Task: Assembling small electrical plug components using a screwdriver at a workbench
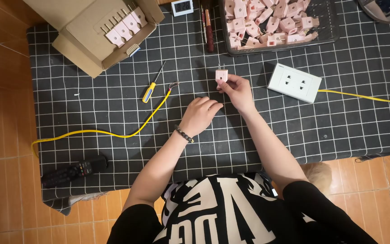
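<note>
We see the right hand (239, 91) pinching a pink plug (221, 75) at its upper-left fingertips — prongs pointing away from us; the left hand (200, 114), loosely curled and empty, rests just below-left; the white socket (294, 83) lies to the right.

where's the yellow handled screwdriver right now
In the head view the screwdriver lies on the checked mat, left of centre, between the cardboard box and the bare end of the yellow cable, left of both hands.
</note>
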